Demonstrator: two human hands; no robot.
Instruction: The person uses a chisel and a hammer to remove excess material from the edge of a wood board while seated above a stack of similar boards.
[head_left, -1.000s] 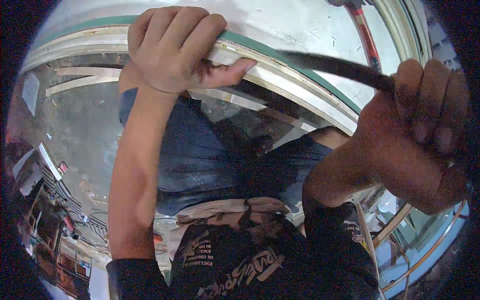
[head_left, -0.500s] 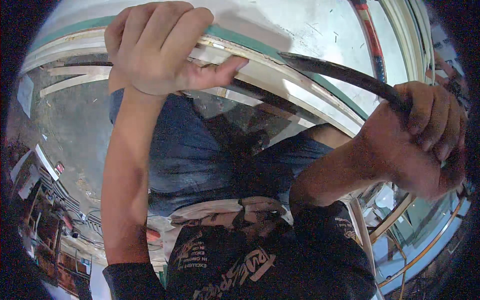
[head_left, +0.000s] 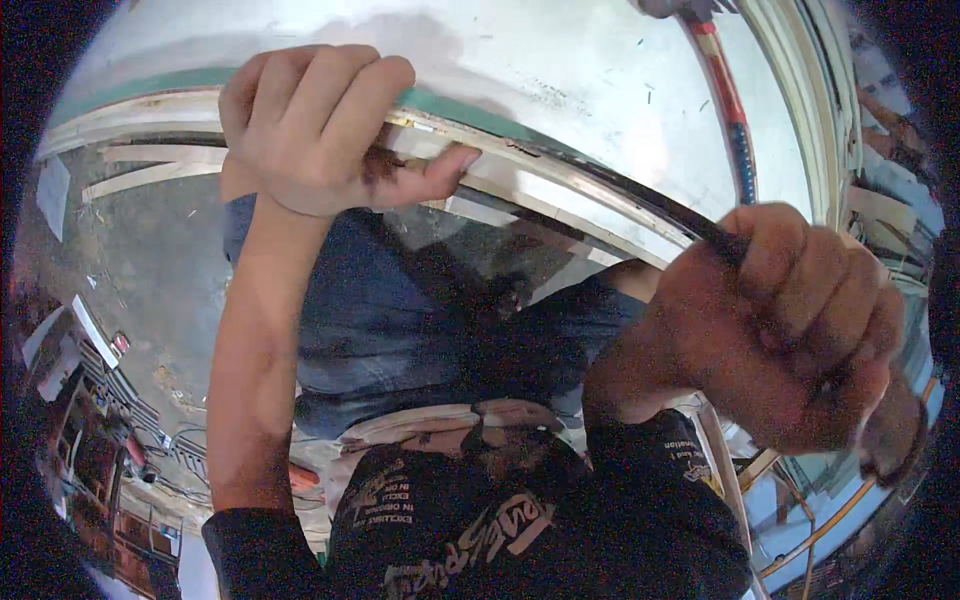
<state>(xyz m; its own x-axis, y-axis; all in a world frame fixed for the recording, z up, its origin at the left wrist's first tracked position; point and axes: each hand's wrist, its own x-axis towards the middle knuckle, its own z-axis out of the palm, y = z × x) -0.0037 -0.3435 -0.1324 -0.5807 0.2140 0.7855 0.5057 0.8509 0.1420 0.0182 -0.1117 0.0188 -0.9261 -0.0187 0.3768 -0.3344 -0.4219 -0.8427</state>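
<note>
A large white panel (head_left: 560, 60) with a green strip along its near edge lies across the top of the view. My left hand (head_left: 310, 130) is closed over that edge, fingers on top and thumb stretched along the pale, worn wooden rim (head_left: 490, 140). Gripped in my right hand (head_left: 780, 320) is a long, dark, flat metal tool (head_left: 660, 205). Its slim part slants up and left along the panel's edge, and the far end meets a dark gap in the rim. A curved brownish end sticks out below my right fist. The exact kind of tool cannot be made out.
A hammer (head_left: 728, 105) with a red and blue handle lies on the panel at the upper right. Pale wood strips (head_left: 160, 170) rest on the floor at left. Beyond my right fist are stacked frames and a blue surface (head_left: 860, 530). Cables and clutter fill the lower left.
My right hand has come down and to the left, bringing the tool nearly flush with the panel's edge. The left hand keeps its hold. The whole view has shifted slightly, showing more of the hammer.
</note>
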